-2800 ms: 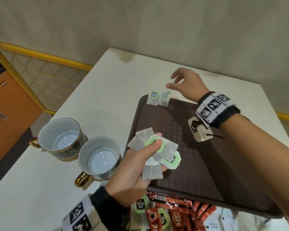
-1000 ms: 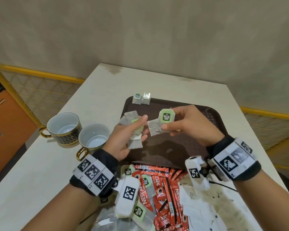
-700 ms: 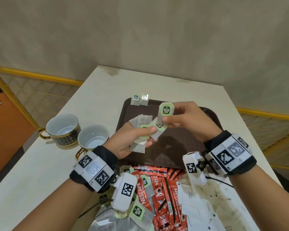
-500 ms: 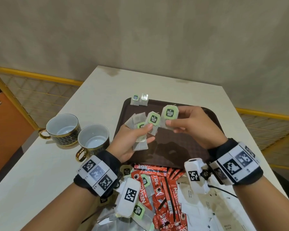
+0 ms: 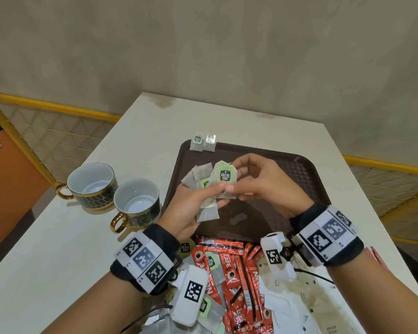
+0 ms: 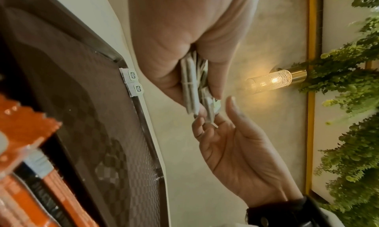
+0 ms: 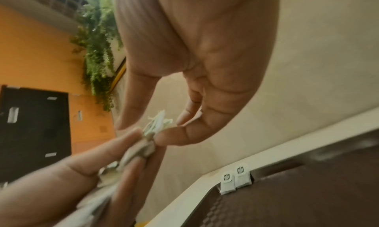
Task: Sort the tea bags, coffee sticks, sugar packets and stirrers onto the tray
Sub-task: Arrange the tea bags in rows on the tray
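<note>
My left hand (image 5: 210, 190) grips a bunch of grey tea bags (image 5: 200, 177) above the brown tray (image 5: 299, 179). The front tea bag (image 5: 225, 175), with a green tag, is pinched by my right hand (image 5: 232, 177) while still lying against the bunch. The left wrist view shows the bunch (image 6: 190, 84) in my left hand and the right hand's fingers (image 6: 202, 122) at its lower edge. Two tea bags (image 5: 203, 142) lie side by side at the tray's far left corner. Red coffee sticks (image 5: 237, 268), white sugar packets (image 5: 287, 304) and more tea bags (image 5: 209, 261) are piled on the table in front of the tray.
Two white cups with dark, gold-trimmed sides (image 5: 92, 184) (image 5: 136, 201) stand left of the tray. The cream table (image 5: 58, 249) ends at a wall behind and drops off on the left and right. Most of the tray's surface is bare.
My right hand came back from the tray's far corner to the bunch and took hold of one tea bag. In the last half second the two hands drew closer together.
</note>
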`<state>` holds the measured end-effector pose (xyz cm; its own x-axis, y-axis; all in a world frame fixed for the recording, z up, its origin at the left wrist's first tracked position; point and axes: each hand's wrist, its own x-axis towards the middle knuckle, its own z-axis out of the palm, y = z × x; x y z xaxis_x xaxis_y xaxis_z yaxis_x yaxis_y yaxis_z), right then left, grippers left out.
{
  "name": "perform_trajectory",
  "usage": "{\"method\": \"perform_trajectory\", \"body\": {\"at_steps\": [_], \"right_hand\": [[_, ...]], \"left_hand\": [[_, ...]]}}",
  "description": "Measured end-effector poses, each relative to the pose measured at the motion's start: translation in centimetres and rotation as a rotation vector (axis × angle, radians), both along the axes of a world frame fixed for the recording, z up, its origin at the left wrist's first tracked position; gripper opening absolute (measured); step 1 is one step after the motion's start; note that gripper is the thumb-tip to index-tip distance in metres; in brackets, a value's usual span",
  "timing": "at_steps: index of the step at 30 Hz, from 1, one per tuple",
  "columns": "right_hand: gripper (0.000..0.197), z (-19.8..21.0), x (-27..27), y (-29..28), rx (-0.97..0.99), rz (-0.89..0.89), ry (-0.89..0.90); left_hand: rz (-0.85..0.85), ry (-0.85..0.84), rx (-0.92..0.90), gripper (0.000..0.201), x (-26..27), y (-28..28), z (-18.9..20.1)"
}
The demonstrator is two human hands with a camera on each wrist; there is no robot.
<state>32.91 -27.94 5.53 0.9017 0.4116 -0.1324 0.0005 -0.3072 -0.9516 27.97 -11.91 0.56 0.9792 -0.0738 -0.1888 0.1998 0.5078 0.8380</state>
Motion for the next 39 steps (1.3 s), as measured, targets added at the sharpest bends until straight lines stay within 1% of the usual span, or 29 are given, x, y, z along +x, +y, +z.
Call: {"method": "perform_trajectory", "body": {"at_steps": [2,5,7,9,11,14,16,19,20,22,25,28,30,33,35,37,39], "right_hand": [[0.030,-0.1,0.4,0.4,0.029,0.006,-0.008],[0.012,-0.2,1.6,1.1,-0.023,0.024,-0.068],[0.006,-0.3,3.3,1.3,-0.001,-0.028,-0.007],[0.003,-0.7,6.0,1.5,0.010,-0.108,0.035],[0.008,-1.9,9.1,2.1,-0.088,-0.145,0.009],[0.016,-4.2,13.6,4.0,-0.212,-0.129,-0.007],[0.016,-5.3,16.0,5.6,-0.264,-0.083,0.005],[0.003,-6.3,18.9,8.0,-0.399,0.024,-0.033],[0.003,-6.6,19.8,8.7,-0.436,0.028,-0.037],[0.012,-7.3,21.3,9.7,-0.451,-0.003,-0.004],[0.009,-7.8,22.4,10.9,-0.502,0.000,-0.040],[0.011,-7.9,22.7,11.1,-0.518,-0.018,-0.084],[0.015,-7.6,22.9,10.6,-0.456,-0.036,-0.055],[0.018,-6.2,22.7,9.4,-0.285,-0.075,0.013],[0.016,-5.7,22.3,8.3,-0.228,-0.047,0.057],[0.018,-5.8,21.9,7.7,-0.278,-0.019,0.084],[0.020,-6.6,21.7,7.4,-0.409,-0.015,0.044]], "left_hand": [[0.001,0.016,-0.014,0.036,0.1,0.0,-0.1],[-0.006,0.036,-0.021,0.034,0.4,0.1,-0.4],[0.029,0.072,-0.009,0.029,0.7,0.3,-0.7],[0.119,0.141,0.022,0.022,0.9,0.8,-1.2],[0.181,0.194,0.048,0.018,1.0,1.2,-1.7],[0.173,0.225,0.052,0.018,1.0,1.3,-2.0],[0.159,0.219,0.054,0.019,0.9,1.5,-1.9],[0.151,0.210,0.032,0.021,0.8,1.9,-1.7],[0.149,0.211,0.024,0.021,0.8,2.1,-1.7],[0.147,0.217,0.021,0.021,0.8,2.3,-1.7],[0.133,0.230,0.031,0.021,1.1,2.6,-2.0],[0.126,0.246,0.023,0.021,1.5,2.7,-2.3],[0.111,0.256,0.020,0.021,1.6,2.7,-2.4],[0.078,0.265,0.028,0.021,1.6,2.7,-2.5],[0.062,0.271,0.023,0.020,1.6,2.6,-2.6],[0.055,0.277,0.013,0.020,1.6,2.5,-2.6],[0.046,0.281,0.008,0.020,1.6,2.3,-2.7]]}}
